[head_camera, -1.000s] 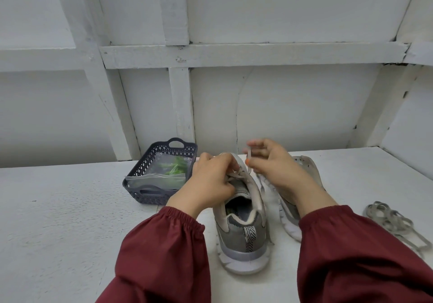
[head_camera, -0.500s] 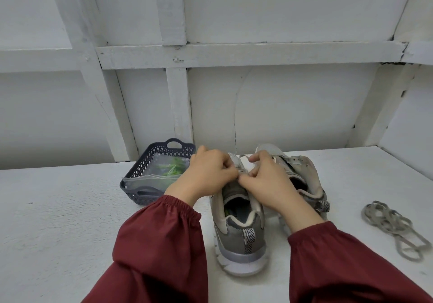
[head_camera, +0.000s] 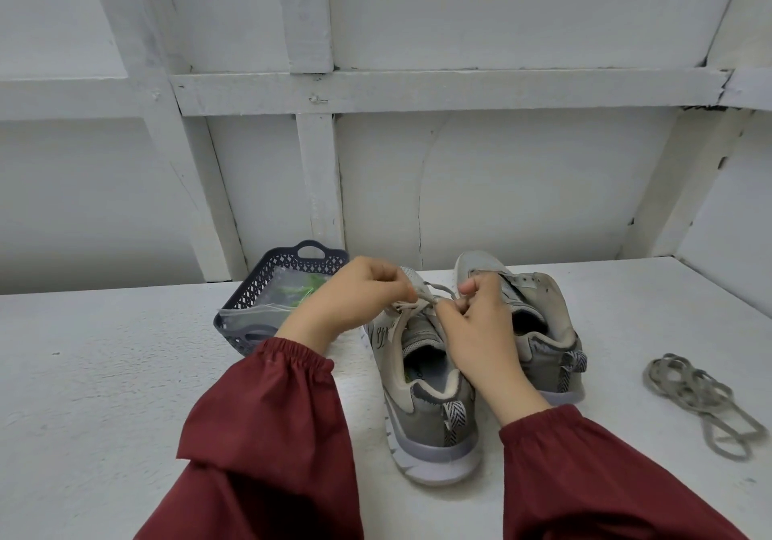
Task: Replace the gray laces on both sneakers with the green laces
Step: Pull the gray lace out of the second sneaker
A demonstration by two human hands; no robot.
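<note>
Both grips are clamped on the gray lace (head_camera: 422, 302). The left hand (head_camera: 359, 297) pinches it from one side and the right hand (head_camera: 476, 326) from the other, fingertips nearly meeting over the near sneaker (head_camera: 430, 414). That sneaker's long axis runs straight away from the person, heel nearest, so the lace lies crosswise between the hands and would pull out upward. Which eyelet is being worked I cannot tell, since the fingers cover it. Just beside it the other sneaker (head_camera: 539, 314) looks unlaced, and a loose gray lace (head_camera: 702, 406) lies well apart on the tabletop (head_camera: 125, 372) to the right. Green laces (head_camera: 303, 291) sit in the basket (head_camera: 244, 341), nearer the left hand.
</note>
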